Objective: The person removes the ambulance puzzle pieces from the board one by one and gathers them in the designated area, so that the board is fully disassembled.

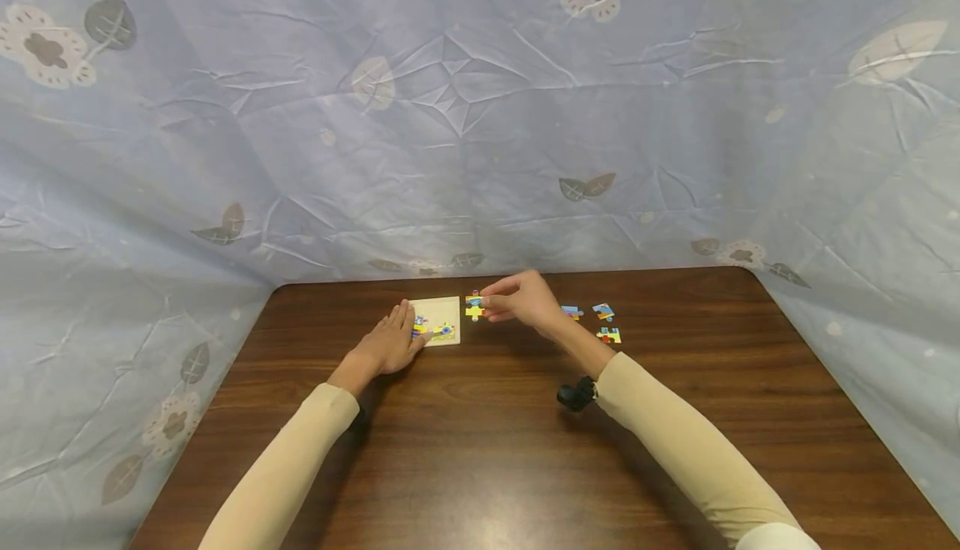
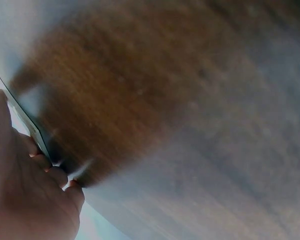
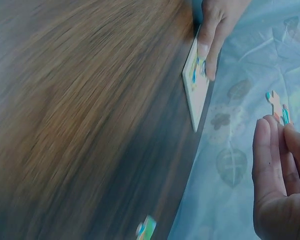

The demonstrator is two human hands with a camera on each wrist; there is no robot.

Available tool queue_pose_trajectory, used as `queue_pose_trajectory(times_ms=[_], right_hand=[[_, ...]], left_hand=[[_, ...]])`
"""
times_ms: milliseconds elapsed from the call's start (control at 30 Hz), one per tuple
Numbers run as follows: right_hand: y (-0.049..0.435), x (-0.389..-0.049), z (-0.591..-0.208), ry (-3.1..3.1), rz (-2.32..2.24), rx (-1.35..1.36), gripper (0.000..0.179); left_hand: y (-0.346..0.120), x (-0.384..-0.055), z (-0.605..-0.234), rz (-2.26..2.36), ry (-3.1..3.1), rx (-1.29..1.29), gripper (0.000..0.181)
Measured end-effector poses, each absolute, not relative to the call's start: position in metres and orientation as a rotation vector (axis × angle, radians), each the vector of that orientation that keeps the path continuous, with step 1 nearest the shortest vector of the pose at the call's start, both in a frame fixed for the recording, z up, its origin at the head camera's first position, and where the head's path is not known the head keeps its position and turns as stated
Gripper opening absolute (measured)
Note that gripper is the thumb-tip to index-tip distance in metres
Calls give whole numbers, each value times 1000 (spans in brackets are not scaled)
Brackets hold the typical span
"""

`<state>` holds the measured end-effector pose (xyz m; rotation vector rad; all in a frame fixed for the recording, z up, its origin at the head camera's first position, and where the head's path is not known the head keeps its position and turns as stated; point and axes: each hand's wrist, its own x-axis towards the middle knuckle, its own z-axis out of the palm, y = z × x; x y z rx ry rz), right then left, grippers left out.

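A pale, shallow puzzle board (image 1: 437, 310) lies near the table's far edge, with colourful jigsaw pieces fitted in its nearer part. My left hand (image 1: 386, 342) rests flat over the board's left side, fingers straight, covering some of it. In the left wrist view, the fingers of the left hand (image 2: 30, 185) lie along the board's edge (image 2: 34, 131). Just right of the board, my right hand (image 1: 528, 304) pinches a yellow-and-blue jigsaw piece (image 1: 474, 312) between thumb and fingers. The right wrist view shows that jigsaw piece (image 3: 276, 105) raised above the fingertips, apart from the board (image 3: 189, 92).
Loose jigsaw pieces lie right of the right hand: one (image 1: 573, 312) partly behind the wrist, another (image 1: 603, 311) farther right, and one (image 1: 611, 335) closer to me. The brown wooden table (image 1: 480, 442) meets a patterned grey-blue cloth (image 1: 465, 158) at its far edge.
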<state>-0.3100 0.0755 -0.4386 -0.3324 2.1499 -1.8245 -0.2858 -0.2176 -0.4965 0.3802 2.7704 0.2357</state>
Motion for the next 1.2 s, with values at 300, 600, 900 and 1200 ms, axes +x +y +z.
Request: queue_pose_trajectory(times_ms=[300, 600, 900, 1200], right_hand=[[118, -307, -436, 2179, -1782, -314, 22], [153, -305, -449, 2213, -1711, -272, 27], [191, -305, -466, 2257, -1637, -194, 28], [213, -308, -474, 2288, -1601, -122, 28]], left_hand=[[-217, -287, -496, 236, 2762, 373, 82], [-219, -287, -498, 229, 2772, 376, 82], [-217, -288, -500, 225, 2764, 379, 82], [-220, -292, -502, 214, 2763, 381, 82]])
